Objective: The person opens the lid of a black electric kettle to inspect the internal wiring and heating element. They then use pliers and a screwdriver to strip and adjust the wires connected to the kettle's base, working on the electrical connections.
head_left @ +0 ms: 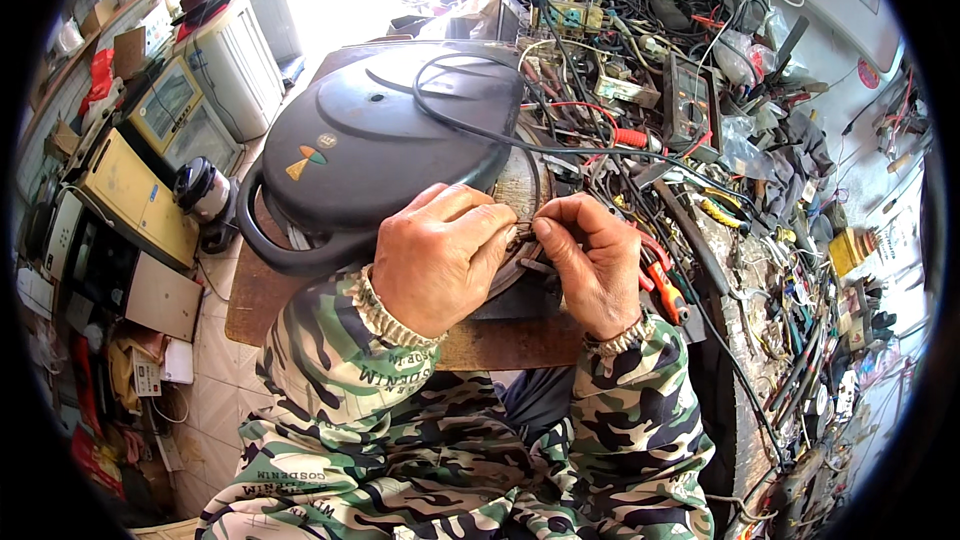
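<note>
A black round-lidded electric griddle [350, 130] lies on a small wooden table, its loop handle [250, 230] at the left. A black cord [425, 95] curves over the lid. My left hand [435, 255] is closed in a pinch at the griddle's right edge. My right hand [597, 265] pinches with thumb and forefinger close beside it. Between the fingertips is something thin and dark, too small to make out. Under the fingers, the griddle's brownish, worn side is partly hidden.
Right of my hands, red-handled pliers [655, 265] and an orange screwdriver [668, 295] lie on a bench heaped with wires and tools. Yellow-and-black pliers [725, 212] lie farther right. Appliances, among them a white cabinet [235, 65], line the left wall.
</note>
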`<state>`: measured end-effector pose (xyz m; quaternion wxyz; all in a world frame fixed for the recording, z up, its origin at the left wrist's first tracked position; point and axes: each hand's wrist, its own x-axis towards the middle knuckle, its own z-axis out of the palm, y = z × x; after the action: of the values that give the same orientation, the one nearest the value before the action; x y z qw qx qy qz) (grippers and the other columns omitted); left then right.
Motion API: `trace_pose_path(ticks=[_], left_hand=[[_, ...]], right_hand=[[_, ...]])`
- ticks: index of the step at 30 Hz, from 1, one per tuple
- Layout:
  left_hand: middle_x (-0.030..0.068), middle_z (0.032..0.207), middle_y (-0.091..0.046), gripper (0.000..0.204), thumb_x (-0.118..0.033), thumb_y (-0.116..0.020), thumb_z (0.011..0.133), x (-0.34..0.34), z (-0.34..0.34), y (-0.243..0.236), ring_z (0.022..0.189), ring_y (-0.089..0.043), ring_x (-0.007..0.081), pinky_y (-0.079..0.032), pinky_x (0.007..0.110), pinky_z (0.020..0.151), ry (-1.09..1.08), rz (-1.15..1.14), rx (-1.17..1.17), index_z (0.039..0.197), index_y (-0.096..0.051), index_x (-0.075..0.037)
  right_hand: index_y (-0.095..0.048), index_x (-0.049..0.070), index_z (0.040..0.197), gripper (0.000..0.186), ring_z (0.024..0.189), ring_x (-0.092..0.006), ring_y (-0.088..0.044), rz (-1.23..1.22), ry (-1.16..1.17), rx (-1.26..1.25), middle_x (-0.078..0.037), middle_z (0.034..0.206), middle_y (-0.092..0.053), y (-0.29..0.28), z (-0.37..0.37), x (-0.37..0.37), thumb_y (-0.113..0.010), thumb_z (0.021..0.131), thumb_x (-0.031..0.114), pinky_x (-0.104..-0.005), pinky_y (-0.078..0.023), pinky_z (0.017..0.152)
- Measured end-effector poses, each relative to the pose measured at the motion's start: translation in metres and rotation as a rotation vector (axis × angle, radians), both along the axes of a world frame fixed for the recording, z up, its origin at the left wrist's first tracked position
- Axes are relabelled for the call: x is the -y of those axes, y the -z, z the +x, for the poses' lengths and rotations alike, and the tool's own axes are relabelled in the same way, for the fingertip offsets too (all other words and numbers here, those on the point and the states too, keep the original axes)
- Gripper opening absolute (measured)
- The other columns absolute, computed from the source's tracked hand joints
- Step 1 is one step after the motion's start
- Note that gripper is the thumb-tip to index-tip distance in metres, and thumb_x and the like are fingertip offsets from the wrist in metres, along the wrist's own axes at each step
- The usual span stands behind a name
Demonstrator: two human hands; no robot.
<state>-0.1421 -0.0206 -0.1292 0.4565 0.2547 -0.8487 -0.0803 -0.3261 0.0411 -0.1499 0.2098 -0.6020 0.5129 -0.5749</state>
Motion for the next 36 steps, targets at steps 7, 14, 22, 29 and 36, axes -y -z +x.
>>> trace_pose_path(ticks=[7, 14, 22, 29, 36], left_hand=[[0.0116, 0.090, -0.075, 0.017, 0.000, -0.080, 0.082, 0.000, 0.002, 0.002, 0.084, -0.070, 0.0321, -0.056, 0.041, 0.076, -0.140, -0.086, -0.066, 0.099, -0.077, -0.003], [0.0166, 0.092, -0.074, 0.015, 0.003, -0.075, 0.089, 0.000, 0.003, 0.004, 0.077, -0.074, 0.0301, -0.057, 0.036, 0.069, -0.048, 0.102, -0.199, 0.105, -0.074, 0.001], [0.0183, 0.092, -0.073, 0.015, 0.002, -0.074, 0.090, 0.005, 0.003, 0.012, 0.081, -0.074, 0.0338, -0.058, 0.038, 0.072, -0.033, 0.098, -0.215, 0.104, -0.072, 0.001], [0.0191, 0.091, -0.074, 0.014, 0.000, -0.073, 0.090, 0.006, -0.004, 0.014, 0.082, -0.074, 0.0350, -0.059, 0.037, 0.074, -0.001, 0.130, -0.220, 0.104, -0.070, 0.002], [0.0198, 0.089, -0.071, 0.015, -0.006, -0.073, 0.087, 0.002, -0.007, 0.015, 0.085, -0.071, 0.0419, -0.056, 0.048, 0.074, 0.029, 0.315, -0.112, 0.099, -0.066, -0.001]], right_hand=[[-0.071, 0.002, 0.100, 0.021, 0.083, -0.0334, -0.070, -0.009, 0.113, -0.386, -0.015, 0.091, -0.068, -0.007, 0.008, -0.011, -0.081, 0.081, 0.005, -0.0399, -0.056, 0.070], [-0.068, 0.007, 0.100, 0.019, 0.092, -0.0372, -0.065, -0.012, 0.117, -0.767, -0.014, 0.092, -0.061, -0.012, 0.026, -0.012, -0.068, 0.081, 0.005, -0.0479, -0.055, 0.076], [-0.071, 0.008, 0.101, 0.019, 0.095, -0.0358, -0.066, 0.015, 0.030, -0.994, -0.014, 0.094, -0.061, -0.019, 0.021, 0.002, -0.064, 0.083, 0.006, -0.0467, -0.056, 0.077], [-0.075, 0.001, 0.101, 0.012, 0.088, -0.0354, -0.072, 0.020, 0.026, -0.404, -0.017, 0.095, -0.070, 0.000, 0.000, 0.005, -0.074, 0.089, 0.002, -0.0397, -0.057, 0.077], [-0.077, -0.003, 0.102, 0.011, 0.077, -0.0108, -0.069, 0.115, 0.096, 0.117, -0.006, 0.096, -0.071, 0.033, -0.007, 0.009, -0.077, 0.092, 0.001, -0.0256, -0.055, 0.071]])
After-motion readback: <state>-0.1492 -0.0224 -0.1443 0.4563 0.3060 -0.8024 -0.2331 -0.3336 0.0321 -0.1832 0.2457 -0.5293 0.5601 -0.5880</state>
